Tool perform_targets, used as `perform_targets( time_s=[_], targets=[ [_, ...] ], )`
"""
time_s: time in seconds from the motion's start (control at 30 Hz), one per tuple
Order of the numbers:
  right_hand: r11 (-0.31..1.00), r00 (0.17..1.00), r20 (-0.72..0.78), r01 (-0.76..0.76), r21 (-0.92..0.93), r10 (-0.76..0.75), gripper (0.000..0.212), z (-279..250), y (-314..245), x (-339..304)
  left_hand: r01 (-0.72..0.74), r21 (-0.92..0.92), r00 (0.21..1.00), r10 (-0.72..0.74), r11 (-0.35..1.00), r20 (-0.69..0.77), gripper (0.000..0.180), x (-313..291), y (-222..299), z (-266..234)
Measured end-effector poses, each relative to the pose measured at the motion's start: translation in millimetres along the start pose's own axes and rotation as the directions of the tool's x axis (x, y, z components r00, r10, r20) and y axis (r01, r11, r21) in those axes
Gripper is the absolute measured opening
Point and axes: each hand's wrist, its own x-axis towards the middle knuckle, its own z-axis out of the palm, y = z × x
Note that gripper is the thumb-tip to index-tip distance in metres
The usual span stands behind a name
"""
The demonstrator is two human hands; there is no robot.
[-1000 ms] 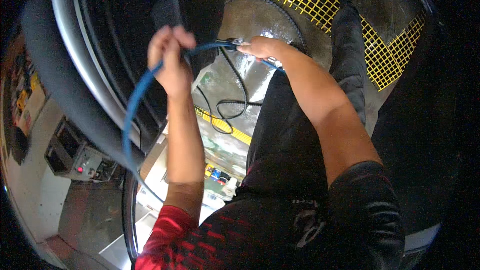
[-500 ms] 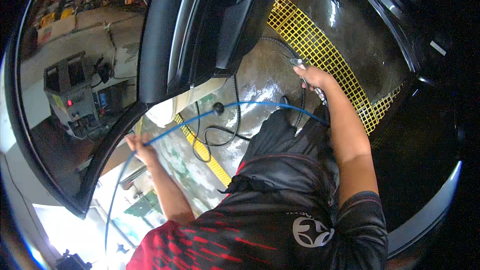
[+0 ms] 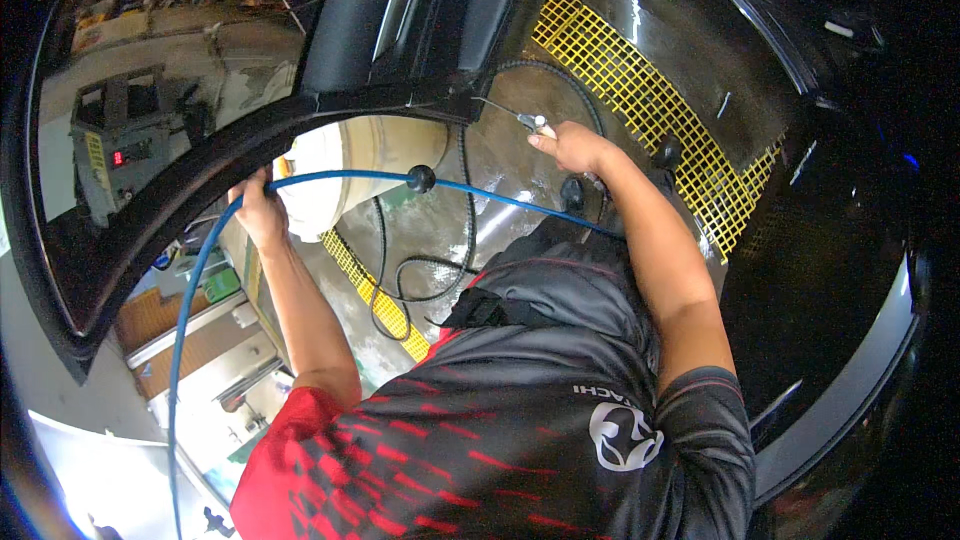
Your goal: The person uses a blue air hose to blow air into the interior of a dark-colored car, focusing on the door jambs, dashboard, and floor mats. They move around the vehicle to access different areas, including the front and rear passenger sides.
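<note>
My right hand [image 3: 575, 148] is closed round a silver air blow gun [image 3: 536, 124], whose thin bent nozzle points left toward the lower edge of an open black car door [image 3: 225, 135]. Over on the left, my left hand [image 3: 260, 212] is raised to the door's bottom edge, with the blue hose [image 3: 340, 176] bending across it; its fingertips are partly hidden. A black ball stopper [image 3: 421, 178] sits on the hose between my hands. The hose runs right toward my waist, where its end is out of sight.
A pale bucket [image 3: 385, 155] stands beneath the door. Black hose [image 3: 471, 200] lies looped on the wet floor, near yellow floor grating [image 3: 640, 90] and a narrower yellow strip [image 3: 365, 285]. The dark car body [image 3: 830, 290] is close on my right.
My left hand has moved up to the door's edge, raising the blue hose. My right hand and the blow gun have shifted left, and the nozzle now points left. The view has shifted too.
</note>
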Motion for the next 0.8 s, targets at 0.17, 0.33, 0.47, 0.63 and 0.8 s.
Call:
perform_targets(
  time_s=[0.17,0.33,0.47,0.63,0.8],
  targets=[
    [0.998,0.996,-0.066,0.057,0.000,-0.057,0.069,40,-8,-54,-0.029,0.007,0.996,0.029,1.000,0.082,0.015,-29,10,13],
    [0.998,0.992,-0.120,-0.031,-0.054,0.025,0.062,45,-1,-110,-0.341,0.325,0.940,0.312,0.882,0.138,0.042,-57,18,24],
    [0.997,0.985,-0.169,-0.039,-0.060,0.029,0.061,33,-23,-176,-0.391,0.468,0.920,0.326,0.792,0.217,0.046,-108,50,56],
    [0.998,0.976,-0.209,0.054,-0.025,-0.058,0.056,16,-38,-250,-0.355,0.452,0.929,0.253,0.818,0.271,0.033,-180,97,123],
    [0.997,0.953,-0.297,0.073,0.017,-0.065,0.051,31,-30,-290,-0.476,0.239,0.846,0.367,0.846,0.387,0.021,-209,111,157]
  ],
)
